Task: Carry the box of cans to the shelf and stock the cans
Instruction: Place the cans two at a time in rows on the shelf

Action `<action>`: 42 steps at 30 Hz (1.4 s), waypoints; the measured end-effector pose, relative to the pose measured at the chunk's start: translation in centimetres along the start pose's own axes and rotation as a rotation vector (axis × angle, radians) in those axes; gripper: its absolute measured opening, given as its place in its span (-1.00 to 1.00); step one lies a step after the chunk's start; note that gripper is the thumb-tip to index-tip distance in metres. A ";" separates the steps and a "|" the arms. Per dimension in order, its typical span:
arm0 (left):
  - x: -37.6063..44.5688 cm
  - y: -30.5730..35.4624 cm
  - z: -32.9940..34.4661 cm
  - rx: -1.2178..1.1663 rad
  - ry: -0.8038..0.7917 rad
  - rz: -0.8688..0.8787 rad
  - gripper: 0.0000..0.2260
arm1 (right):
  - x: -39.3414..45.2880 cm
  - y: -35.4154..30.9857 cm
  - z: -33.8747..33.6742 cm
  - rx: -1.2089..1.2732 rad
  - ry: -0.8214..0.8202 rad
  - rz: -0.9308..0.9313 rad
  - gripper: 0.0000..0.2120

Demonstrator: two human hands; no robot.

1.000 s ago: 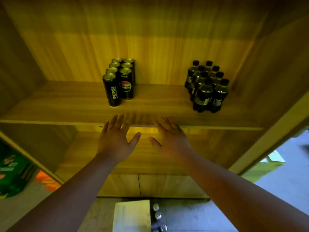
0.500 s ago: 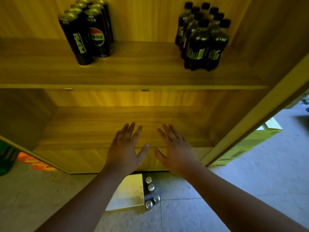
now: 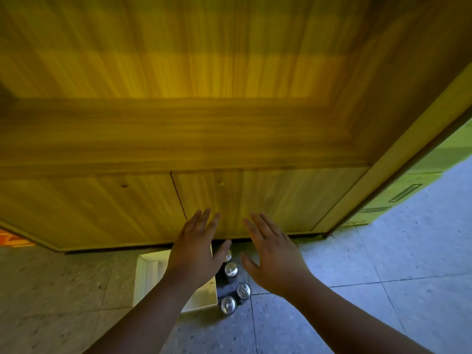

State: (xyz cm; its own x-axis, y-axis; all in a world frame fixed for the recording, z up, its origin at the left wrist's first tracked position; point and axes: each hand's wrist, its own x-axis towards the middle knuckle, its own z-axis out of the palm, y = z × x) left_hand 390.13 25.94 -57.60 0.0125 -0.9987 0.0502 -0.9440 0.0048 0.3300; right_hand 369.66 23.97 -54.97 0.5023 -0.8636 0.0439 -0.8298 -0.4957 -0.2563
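A white box (image 3: 149, 274) sits on the floor against the foot of the wooden shelf unit (image 3: 178, 134). Several black cans with silver tops (image 3: 231, 287) stand upright on the floor at the box's right side. My left hand (image 3: 198, 254) hovers above the box and the nearest cans, fingers spread, holding nothing. My right hand (image 3: 273, 259) hovers just right of the cans, also spread and empty. The lower shelf board in view carries nothing.
Closed cabinet doors (image 3: 102, 208) form the base of the shelf unit. A yellow-green carton (image 3: 398, 192) stands on the floor to the right of the unit. Grey speckled floor tiles (image 3: 383, 264) spread right and left.
My view has tilted down, so the stocked upper shelf has left the frame. Both hands have dropped from shelf height to just above the box and cans.
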 end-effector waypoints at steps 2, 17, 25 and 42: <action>0.1 -1.6 5.6 -0.005 -0.017 0.002 -0.34 | -0.7 1.8 5.2 0.013 -0.010 -0.007 -0.33; 2.5 -9.5 29.8 0.038 -0.053 0.053 -0.32 | -2.4 11.4 27.3 0.002 -0.154 -0.055 -0.27; 2.3 -10.0 31.7 0.023 -0.074 0.034 -0.31 | -4.4 10.6 29.8 0.061 -0.241 -0.067 -0.29; 6.5 -7.7 36.4 -0.180 -0.183 -0.208 -0.27 | -4.2 11.5 34.8 0.192 -0.484 0.008 -0.11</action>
State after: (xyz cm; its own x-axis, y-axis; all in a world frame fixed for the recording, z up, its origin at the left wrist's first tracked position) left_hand 385.52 17.53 -94.13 0.1240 -0.9718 -0.2007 -0.8537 -0.2076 0.4777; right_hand 366.47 25.08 -91.69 0.5883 -0.7036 -0.3985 -0.7977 -0.4240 -0.4288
